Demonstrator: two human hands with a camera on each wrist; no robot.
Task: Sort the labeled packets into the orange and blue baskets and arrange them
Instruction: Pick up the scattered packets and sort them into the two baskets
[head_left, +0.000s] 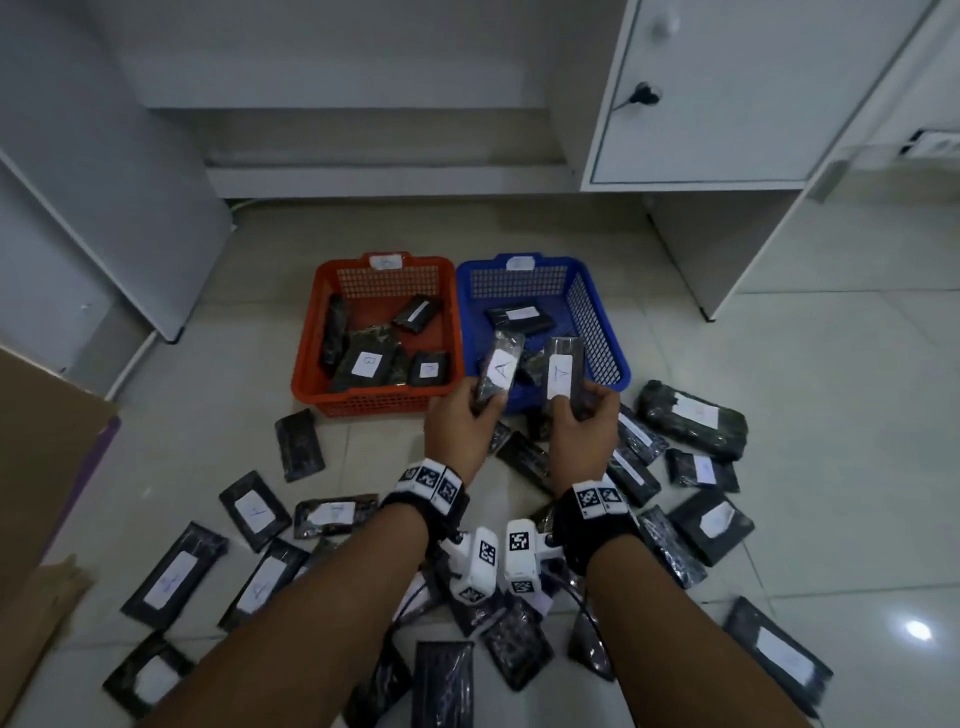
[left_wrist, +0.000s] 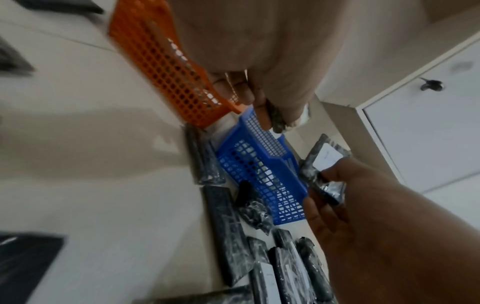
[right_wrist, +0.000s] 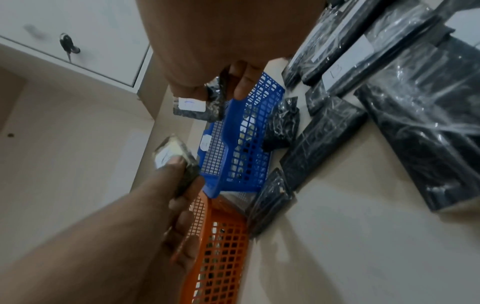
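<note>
An orange basket (head_left: 322, 332) and a blue basket (head_left: 602, 332) stand side by side on the floor, each with several black packets inside. My left hand (head_left: 460, 423) grips a black packet labelled A (head_left: 500, 370) over the blue basket's near edge. Beside it my right hand (head_left: 584, 426) grips a second black packet with a white label (head_left: 563, 371). In the left wrist view my left fingers (left_wrist: 262, 115) pinch the packet's edge (left_wrist: 276, 121) above the blue basket (left_wrist: 259, 170). The right wrist view has my right fingers (right_wrist: 241, 84) round the labelled packet (right_wrist: 192, 106).
Many more black labelled packets (head_left: 693, 418) lie scattered on the tiled floor around my arms, on both sides and in front of the baskets. Cardboard (head_left: 47, 467) lies at the left. A white cabinet (head_left: 727, 93) with a keyed door stands at the back right.
</note>
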